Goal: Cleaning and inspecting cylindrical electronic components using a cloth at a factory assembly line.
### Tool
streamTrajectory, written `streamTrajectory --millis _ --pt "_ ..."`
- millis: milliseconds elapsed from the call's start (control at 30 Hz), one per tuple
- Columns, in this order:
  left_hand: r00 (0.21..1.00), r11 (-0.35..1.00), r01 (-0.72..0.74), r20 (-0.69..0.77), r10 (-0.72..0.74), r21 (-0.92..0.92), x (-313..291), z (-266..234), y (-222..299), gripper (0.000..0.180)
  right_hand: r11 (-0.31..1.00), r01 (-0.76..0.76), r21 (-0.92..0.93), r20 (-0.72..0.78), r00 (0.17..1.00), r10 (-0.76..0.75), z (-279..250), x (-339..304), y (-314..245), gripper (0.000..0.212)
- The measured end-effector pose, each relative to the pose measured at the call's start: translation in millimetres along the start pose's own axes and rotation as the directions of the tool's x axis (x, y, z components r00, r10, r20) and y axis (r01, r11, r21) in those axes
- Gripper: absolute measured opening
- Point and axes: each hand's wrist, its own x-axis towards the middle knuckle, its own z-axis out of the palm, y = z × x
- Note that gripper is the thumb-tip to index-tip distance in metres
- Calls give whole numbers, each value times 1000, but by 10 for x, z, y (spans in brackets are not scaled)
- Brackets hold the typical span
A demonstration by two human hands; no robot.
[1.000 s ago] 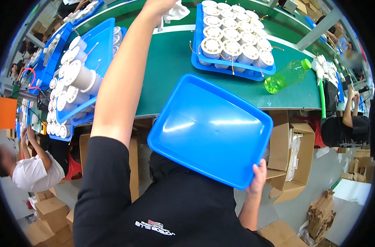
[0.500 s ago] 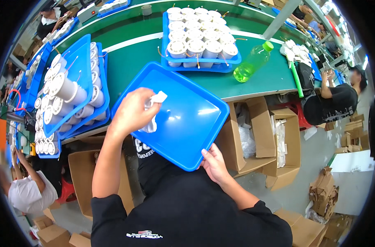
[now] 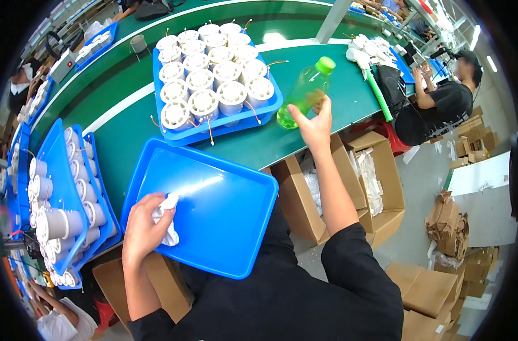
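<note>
A shallow blue tray (image 3: 225,221) lies in front of me, its far part over the edge of the green table. My left hand (image 3: 143,226) is closed around a crumpled white cloth (image 3: 169,230) and presses it to the tray's left side. At the right, my right hand (image 3: 315,128) grips a clear plastic bottle (image 3: 308,82) with a green cap and some green liquid in it. The thumb crosses the bottle's near side, and fingers show behind it. Whether the bottle's base rests on the table I cannot tell.
A blue tray of white cylindrical parts (image 3: 199,82) with thin wires stands beyond. Stacked trays of similar parts (image 3: 57,224) lean at the left. Open cardboard boxes (image 3: 384,187) sit below the table edge. A co-worker (image 3: 443,94) sits at the right.
My right hand has left the blue tray's near corner and reached out to the bottle. The left hand, still with the cloth, has moved nearer along the tray. The view has shifted.
</note>
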Motion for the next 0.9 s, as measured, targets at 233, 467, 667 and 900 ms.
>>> streamTrajectory --millis 233,467,667,900 --pt "999 996 42 -31 -45 -74 13 -76 11 21 990 -74 -120 -182 982 51 -515 596 711 50" --pt "995 974 59 -70 -76 -219 -55 -157 90 15 918 -57 -392 -297 953 -68 -1063 1156 1525 65" --pt "987 974 10 -152 -46 -225 -216 -113 63 20 963 -15 -267 2 1000 16 -122 7 317 48" --pt "983 952 14 -169 -69 -307 -505 -117 38 22 993 -72 -89 344 934 99 628 -9 -94 35"
